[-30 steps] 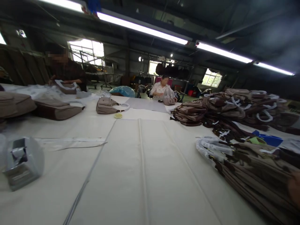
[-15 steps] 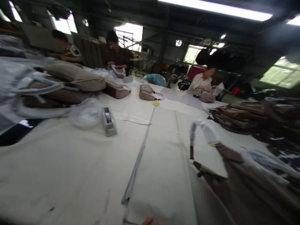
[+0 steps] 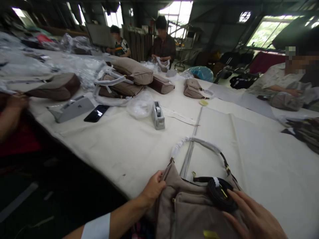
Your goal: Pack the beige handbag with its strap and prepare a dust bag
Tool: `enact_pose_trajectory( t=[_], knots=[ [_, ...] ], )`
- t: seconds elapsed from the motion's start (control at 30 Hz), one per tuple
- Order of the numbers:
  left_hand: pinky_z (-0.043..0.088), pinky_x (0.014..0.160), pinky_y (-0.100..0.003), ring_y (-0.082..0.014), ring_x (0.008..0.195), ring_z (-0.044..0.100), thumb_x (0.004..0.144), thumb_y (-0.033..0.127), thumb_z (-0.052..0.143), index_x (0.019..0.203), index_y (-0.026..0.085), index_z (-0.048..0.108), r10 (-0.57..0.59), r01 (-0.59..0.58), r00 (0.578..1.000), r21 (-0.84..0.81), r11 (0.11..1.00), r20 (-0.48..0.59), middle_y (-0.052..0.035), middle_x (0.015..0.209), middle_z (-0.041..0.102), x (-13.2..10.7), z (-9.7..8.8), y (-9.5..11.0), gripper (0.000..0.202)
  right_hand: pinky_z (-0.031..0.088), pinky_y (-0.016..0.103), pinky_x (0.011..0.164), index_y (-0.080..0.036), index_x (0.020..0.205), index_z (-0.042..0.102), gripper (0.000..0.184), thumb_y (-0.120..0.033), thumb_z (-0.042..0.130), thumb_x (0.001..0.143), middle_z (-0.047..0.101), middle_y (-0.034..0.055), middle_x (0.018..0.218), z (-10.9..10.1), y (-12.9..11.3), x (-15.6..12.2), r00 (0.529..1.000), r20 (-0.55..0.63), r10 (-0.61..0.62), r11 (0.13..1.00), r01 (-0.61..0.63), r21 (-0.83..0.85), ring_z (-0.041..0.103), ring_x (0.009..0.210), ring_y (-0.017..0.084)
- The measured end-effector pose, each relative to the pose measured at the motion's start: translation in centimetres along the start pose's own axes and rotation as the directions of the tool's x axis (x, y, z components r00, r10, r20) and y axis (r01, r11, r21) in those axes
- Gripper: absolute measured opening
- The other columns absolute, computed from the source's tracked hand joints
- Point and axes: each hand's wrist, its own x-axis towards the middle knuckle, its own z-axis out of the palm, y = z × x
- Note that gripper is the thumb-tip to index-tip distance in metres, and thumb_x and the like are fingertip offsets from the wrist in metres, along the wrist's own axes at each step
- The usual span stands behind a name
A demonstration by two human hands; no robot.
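A taupe handbag lies at the table's near edge, its handle wrapped in white padding and arched away from me. My left hand pinches the bag's upper left side. At the upper right of the bag, my right hand holds a dark coiled strap against the fabric, thumb below it and fingers along its right side. A white band goes round the coil, and a metal clip shows at the strap's loose end. The lower part of the bag runs out of view.
A tape dispenser, a phone and a grey box-like holder stand on the white-covered table. Behind them are piled bags and plastic wrap. Another person's hand touches a bag at left; several people work around the table.
The view has swung left. The handbag, at the right before, now lies in front of me with both my hands on it, the coiled strap in my right.
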Motion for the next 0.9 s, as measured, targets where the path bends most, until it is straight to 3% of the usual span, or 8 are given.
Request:
enact_pose_trajectory(
  t=[0.13, 0.23, 0.33, 0.43, 0.6, 0.67, 0.8, 0.9],
  knots=[
    [0.049, 0.082, -0.031, -0.0179, 0.088, 0.061, 0.060, 0.007, 0.045, 0.110, 0.012, 0.055, -0.004, -0.014, 0.997, 0.238, 0.971, 0.076, -0.0054, 0.093, 0.067, 0.3, -4.3, 2.9, 0.052, 0.048, 0.048, 0.077, -0.022, 0.116, 0.058, 0.045, -0.050, 0.037, 0.088, 0.059, 0.0121, 0.124, 5.7, 2.5, -1.7, 0.979, 0.081, -0.189, 0.980, 0.193, -0.044, 0.059, 0.106, 0.031],
    [0.046, 0.092, -0.039, -0.0217, 0.100, 0.058, 0.065, 0.008, 0.048, 0.116, 0.013, 0.054, 0.200, -0.180, 0.979, 0.629, 0.756, 0.039, -0.0082, 0.108, 0.063, -0.7, -5.3, 4.2, 0.052, 0.047, 0.047, 0.085, -0.024, 0.100, 0.063, 0.033, -0.044, 0.039, 0.090, 0.055, 0.0119, 0.128, 7.5, 1.3, -0.3, 0.979, 0.068, -0.192, 0.980, 0.188, 0.073, 0.048, 0.119, 0.032],
    [0.041, 0.101, -0.041, -0.0235, 0.113, 0.052, 0.075, 0.013, 0.051, 0.121, 0.016, 0.051, 0.461, -0.421, 0.851, 0.851, 0.312, 0.252, -0.0112, 0.123, 0.056, -2.1, -2.9, 5.0, 0.046, 0.045, 0.048, 0.090, -0.020, 0.097, 0.063, 0.031, -0.037, 0.038, 0.092, 0.048, 0.0151, 0.133, 6.6, 1.8, 2.4, 0.989, 0.022, -0.148, 0.982, 0.144, 0.125, 0.039, 0.128, 0.034],
    [0.051, 0.085, -0.039, -0.0258, 0.100, 0.060, 0.081, 0.023, 0.054, 0.118, 0.015, 0.053, 0.260, -0.544, 0.818, 0.837, 0.060, 0.513, -0.0133, 0.116, 0.059, -1.9, 1.6, 4.7, 0.038, 0.041, 0.054, 0.091, -0.020, 0.097, 0.063, 0.032, -0.030, 0.033, 0.093, 0.045, 0.0159, 0.137, 5.4, 2.7, 5.2, 0.986, 0.021, -0.165, 0.984, 0.163, 0.078, 0.036, 0.130, 0.035],
    [0.051, 0.053, -0.035, -0.0263, 0.064, 0.063, 0.080, 0.020, 0.058, 0.091, 0.010, 0.063, -0.013, -0.497, 0.857, 0.820, -0.285, 0.515, -0.0147, 0.084, 0.065, 0.5, 5.7, 2.9, 0.016, 0.042, 0.053, 0.088, -0.020, 0.090, 0.062, 0.031, -0.023, 0.032, 0.093, 0.053, 0.0146, 0.130, 5.1, 2.0, 7.7, 0.971, 0.064, -0.230, 0.973, 0.231, -0.012, 0.040, 0.126, 0.034],
    [0.046, 0.049, -0.028, -0.0194, 0.059, 0.060, 0.082, 0.012, 0.051, 0.085, 0.012, 0.062, 0.067, -0.596, 0.750, 0.716, -0.362, 0.658, -0.0094, 0.077, 0.063, 0.3, 5.0, 2.7, 0.011, 0.043, 0.051, 0.087, -0.020, 0.089, 0.061, 0.028, -0.022, 0.033, 0.093, 0.053, 0.0144, 0.130, 4.7, 1.7, 7.6, 0.981, 0.066, -0.185, 0.981, 0.188, -0.038, 0.040, 0.126, 0.034],
    [0.037, 0.046, -0.022, -0.0114, 0.055, 0.053, 0.086, 0.011, 0.047, 0.091, 0.015, 0.059, 0.334, -0.708, 0.405, 0.523, -0.475, 0.851, -0.0021, 0.070, 0.058, -2.2, 1.6, 3.6, 0.014, 0.040, 0.053, 0.090, -0.019, 0.094, 0.062, 0.031, -0.021, 0.031, 0.092, 0.050, 0.0149, 0.134, 2.9, 1.2, 6.4, 0.993, 0.017, -0.116, 0.993, 0.116, -0.016, 0.037, 0.129, 0.034],
    [0.037, 0.048, -0.022, -0.0097, 0.054, 0.050, 0.084, 0.011, 0.053, 0.097, 0.016, 0.059, 0.423, -0.726, 0.271, 0.472, -0.500, 0.865, -0.0016, 0.071, 0.060, -3.9, -0.4, 4.4, 0.015, 0.040, 0.053, 0.090, -0.019, 0.098, 0.062, 0.038, -0.018, 0.024, 0.092, 0.050, 0.0141, 0.134, 1.7, 0.6, 5.4, 0.995, -0.022, -0.094, 0.995, 0.095, 0.020, 0.038, 0.129, 0.034]
  ],
)
